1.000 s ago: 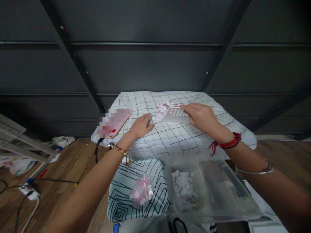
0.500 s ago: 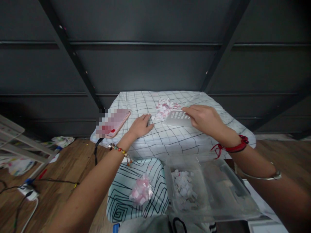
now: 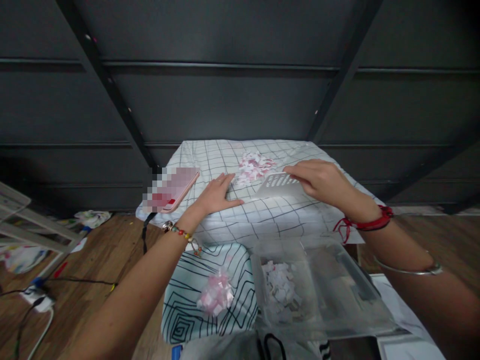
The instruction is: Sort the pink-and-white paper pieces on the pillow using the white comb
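My right hand [image 3: 318,181] grips the upper edge of a white slotted plastic piece [image 3: 275,186], which stands tilted on the checked cloth [image 3: 210,157]. Just behind and left of it lies a heap of small pink and white paper pieces [image 3: 255,167]. Beside that heap, my left hand [image 3: 217,194] rests flat on the cloth, fingers stretched and thumb apart, holding nothing. The lower part of the right hand's fingers is hidden behind the hand itself.
A phone [image 3: 174,192] lies at the table's left. Nearer me are a patterned cushion [image 3: 183,290] bearing pinkish shiny pieces [image 3: 217,292] and a clear plastic box [image 3: 348,285] with white scraps [image 3: 281,285]. A power strip [image 3: 37,298] with cables is on the floor. Dark panels [image 3: 225,100] rise behind.
My right hand has drawn the white slotted piece slightly right and towards me, away from the paper heap. My left hand's thumb has spread further; the camera view has shifted a little.
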`<action>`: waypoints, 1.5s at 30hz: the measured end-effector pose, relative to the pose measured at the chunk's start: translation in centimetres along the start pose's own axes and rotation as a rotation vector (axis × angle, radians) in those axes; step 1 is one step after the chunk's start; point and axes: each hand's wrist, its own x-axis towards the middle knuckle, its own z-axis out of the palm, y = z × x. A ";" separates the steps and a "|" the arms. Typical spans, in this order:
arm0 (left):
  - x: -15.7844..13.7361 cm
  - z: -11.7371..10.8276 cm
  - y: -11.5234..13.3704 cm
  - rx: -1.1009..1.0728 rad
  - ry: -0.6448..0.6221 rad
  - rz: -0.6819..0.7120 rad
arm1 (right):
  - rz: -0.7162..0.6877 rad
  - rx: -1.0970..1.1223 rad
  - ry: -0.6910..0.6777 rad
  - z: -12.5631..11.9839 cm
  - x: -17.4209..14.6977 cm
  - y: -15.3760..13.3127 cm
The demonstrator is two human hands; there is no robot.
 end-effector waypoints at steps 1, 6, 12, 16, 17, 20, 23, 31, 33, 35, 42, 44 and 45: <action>0.0 -0.1 0.1 0.003 -0.006 0.006 | 0.001 0.002 0.005 -0.1 -0.1 0.1; -0.1 -0.1 0.1 0.018 -0.031 0.030 | 0.025 0.016 0.023 0.9 0.2 0.3; 0.0 -0.1 0.0 -0.009 -0.007 0.047 | 0.047 0.148 -0.060 0.1 -0.3 0.7; 0.0 -0.1 0.0 -0.017 -0.020 0.046 | 0.030 0.178 -0.088 -2.2 -1.9 0.5; 0.0 -0.1 0.0 -0.019 -0.024 0.046 | 0.028 0.182 -0.082 -2.6 -2.2 0.3; 0.0 0.0 -0.1 -0.021 -0.027 0.049 | 0.008 0.183 -0.053 -3.5 -2.8 -0.2; 0.0 0.0 -0.1 -0.014 -0.027 0.047 | 0.012 0.143 -0.027 -3.5 -2.4 -0.4; 0.1 0.3 -0.2 -0.017 0.034 -0.037 | 0.172 -0.093 0.022 0.3 0.7 0.1; 0.1 0.5 -0.4 -0.009 0.043 -0.050 | 0.169 -0.145 0.012 1.4 1.4 0.0; 0.2 0.7 -0.5 -0.009 0.054 -0.054 | 0.166 -0.170 -0.004 2.2 2.0 -0.2; 0.2 0.7 -0.6 -0.032 0.069 -0.057 | 0.158 -0.126 -0.012 1.9 1.8 -0.7; 0.2 0.7 -0.6 -0.027 0.067 -0.059 | 0.155 -0.140 0.000 1.5 1.7 -0.8; 0.2 0.8 -0.6 -0.027 0.069 -0.058 | 0.158 -0.150 0.006 1.4 1.7 -0.8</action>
